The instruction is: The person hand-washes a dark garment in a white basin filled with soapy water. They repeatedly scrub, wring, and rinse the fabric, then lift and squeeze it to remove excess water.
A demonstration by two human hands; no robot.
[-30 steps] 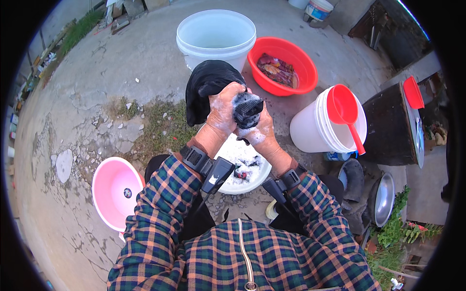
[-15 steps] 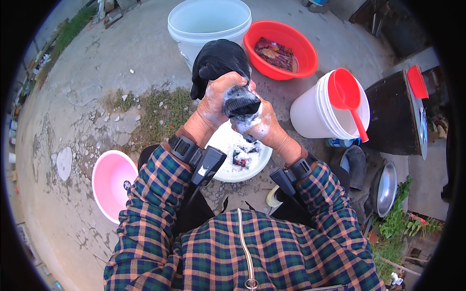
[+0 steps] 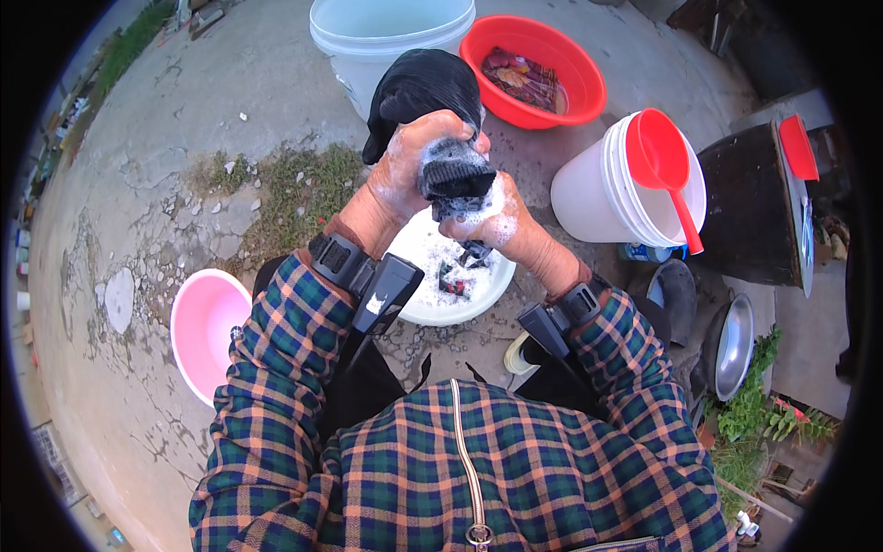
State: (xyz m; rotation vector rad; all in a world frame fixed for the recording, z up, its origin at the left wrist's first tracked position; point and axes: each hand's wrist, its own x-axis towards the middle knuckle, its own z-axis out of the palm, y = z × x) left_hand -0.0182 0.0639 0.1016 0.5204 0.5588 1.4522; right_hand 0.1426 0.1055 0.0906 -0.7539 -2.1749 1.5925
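Note:
Both hands grip a wet black garment (image 3: 426, 85) with a ribbed, cuff-like part, held up above a pale basin (image 3: 460, 318). My left hand (image 3: 405, 166) is closed around it, its bulk bulging out past the fist. Just nearer to me and to the right, my right hand (image 3: 515, 227) is closed on the garment's lower part. White suds coat the fingers of both hands and the ribbed cloth between them. Below, foamy water fills the basin, with dark cloth and a small red patch showing through. My hands hide the basin's far side.
Beyond my hands stand a large pale bucket (image 3: 336, 51) and a red basin (image 3: 589, 87) holding patterned cloth. At right, a red dipper (image 3: 657, 147) rests on a white bucket (image 3: 579, 198), beside a dark vat (image 3: 750, 212) and a metal bowl (image 3: 734, 345). A pink basin (image 3: 198, 336) sits at left.
The whole view has shifted, so the surroundings sit slightly higher in the picture. My right hand has moved slightly away from my left; both still grip the black garment.

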